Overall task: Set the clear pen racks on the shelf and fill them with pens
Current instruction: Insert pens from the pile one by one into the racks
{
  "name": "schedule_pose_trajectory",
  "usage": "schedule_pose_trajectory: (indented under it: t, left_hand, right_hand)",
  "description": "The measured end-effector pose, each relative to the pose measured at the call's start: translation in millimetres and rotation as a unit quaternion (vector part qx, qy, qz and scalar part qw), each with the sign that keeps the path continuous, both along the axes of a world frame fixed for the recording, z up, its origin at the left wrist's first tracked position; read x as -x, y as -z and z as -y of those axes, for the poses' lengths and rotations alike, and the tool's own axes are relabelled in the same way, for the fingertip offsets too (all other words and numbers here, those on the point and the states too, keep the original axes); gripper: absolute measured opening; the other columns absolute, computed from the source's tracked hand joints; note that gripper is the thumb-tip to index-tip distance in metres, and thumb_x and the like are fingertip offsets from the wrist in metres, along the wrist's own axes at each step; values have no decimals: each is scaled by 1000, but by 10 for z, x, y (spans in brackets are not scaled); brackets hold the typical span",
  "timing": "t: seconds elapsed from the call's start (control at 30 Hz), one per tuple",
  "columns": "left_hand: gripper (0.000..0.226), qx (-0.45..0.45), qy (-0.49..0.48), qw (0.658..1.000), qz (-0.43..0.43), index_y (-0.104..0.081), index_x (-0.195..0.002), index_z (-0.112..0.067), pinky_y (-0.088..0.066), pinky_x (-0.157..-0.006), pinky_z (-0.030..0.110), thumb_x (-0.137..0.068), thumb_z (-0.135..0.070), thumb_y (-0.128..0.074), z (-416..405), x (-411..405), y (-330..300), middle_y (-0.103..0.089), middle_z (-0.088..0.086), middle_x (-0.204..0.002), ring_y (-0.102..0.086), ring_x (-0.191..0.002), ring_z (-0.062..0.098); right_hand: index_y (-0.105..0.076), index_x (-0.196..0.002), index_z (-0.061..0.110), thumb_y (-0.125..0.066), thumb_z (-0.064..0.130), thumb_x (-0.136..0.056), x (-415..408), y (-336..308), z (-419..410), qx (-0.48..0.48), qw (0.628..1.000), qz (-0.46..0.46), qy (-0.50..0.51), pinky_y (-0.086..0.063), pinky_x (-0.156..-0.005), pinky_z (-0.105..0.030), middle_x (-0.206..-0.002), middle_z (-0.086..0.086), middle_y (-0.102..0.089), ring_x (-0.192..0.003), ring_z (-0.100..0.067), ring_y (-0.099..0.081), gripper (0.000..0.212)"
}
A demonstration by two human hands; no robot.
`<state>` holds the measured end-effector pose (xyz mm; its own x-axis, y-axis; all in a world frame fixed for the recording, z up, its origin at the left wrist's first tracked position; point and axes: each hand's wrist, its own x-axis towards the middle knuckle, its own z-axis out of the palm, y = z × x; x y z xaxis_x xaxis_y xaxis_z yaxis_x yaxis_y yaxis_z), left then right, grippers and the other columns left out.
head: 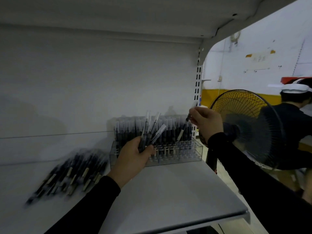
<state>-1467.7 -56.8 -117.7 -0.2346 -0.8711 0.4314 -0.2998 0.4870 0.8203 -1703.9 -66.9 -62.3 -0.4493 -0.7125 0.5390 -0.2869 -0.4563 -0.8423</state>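
A clear pen rack (pixel 182 155) stands at the back right of the white shelf (pixel 168 196). Its rear rows hold many upright dark pens (pixel 130 130); the front right holes are empty. My left hand (pixel 133 159) grips a bunch of several pens (pixel 150 132) just in front of the rack's left part. My right hand (pixel 205 121) pinches a single pen (pixel 183 130) by its upper end, the pen hanging tilted over the rack's right side. A blurred heap of loose pens (pixel 70 174) lies on the shelf to the left.
Another shelf board (pixel 152 14) hangs overhead. The shelf ends at a slotted upright (pixel 197 81) on the right. Beyond it stand a caged fan (pixel 244 129) and a person in dark clothes (pixel 295 119).
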Motion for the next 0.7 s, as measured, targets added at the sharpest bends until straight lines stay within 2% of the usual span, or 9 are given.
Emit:
schedule_pose_trajectory:
  t: [0.07, 0.13, 0.2, 0.43, 0.57, 0.7]
  left_hand:
    - [15, 1, 3, 1000, 1, -61, -83, -21, -42, -48, 26, -96, -16, -56, 6, 3, 6, -70, -1, -72, -51, -48, 11]
    - [11, -2, 7, 1000, -2, -60, -89, -19, -43, -45, 27, -97, -16, -54, 14, 2, 11, -71, 5, -78, -51, -48, 14]
    - [8, -7, 11, 1000, -5, -59, -93, -20, -43, -45, 26, -98, -17, -53, 20, 3, 14, -72, 4, -80, -51, -49, 14]
    - [11, -2, 2, 1000, 5, -55, -86, -18, -45, -44, 25, -97, -18, -55, 21, -6, 7, -58, 8, -60, -52, -46, 14]
    - [12, -10, 8, 1000, -4, -55, -84, -17, -45, -44, 23, -96, -16, -56, 8, -3, -2, -59, 4, -58, -54, -44, 11]
    - [10, -13, 7, 1000, -3, -58, -86, -16, -48, -45, 22, -96, -14, -57, -6, 4, -3, -63, -1, -60, -57, -46, 9]
  right_hand:
    - [-71, -71, 32, -64, 20, -91, 5, 41, 43, -2, 998, -58, 23, -57, -81, -38, -71, 5, -70, -74, -20, -66, 24]
    - [-73, -85, 24, -63, 24, -91, -8, 75, 70, -12, 996, -85, 26, -57, -84, -40, -77, 3, -71, -75, -18, -67, 12]
    - [-73, -100, 12, -63, 25, -91, -18, 96, 107, -16, 994, -99, 39, -57, -86, -40, -80, 2, -71, -73, -12, -65, 18]
    - [-71, -108, 12, -61, 35, -92, -10, 100, 167, -58, 976, -198, 68, -54, -91, -36, -95, -1, -72, -87, -14, -66, 30]
    - [-70, -112, 11, -62, 32, -91, -41, 240, 187, -91, 969, -224, 53, -52, -89, -30, -100, -4, -73, -89, -14, -65, 30]
    - [-70, -108, 11, -63, 33, -91, -63, 302, 173, -98, 969, -218, 55, -50, -83, -25, -97, -3, -72, -87, -14, -64, 29]
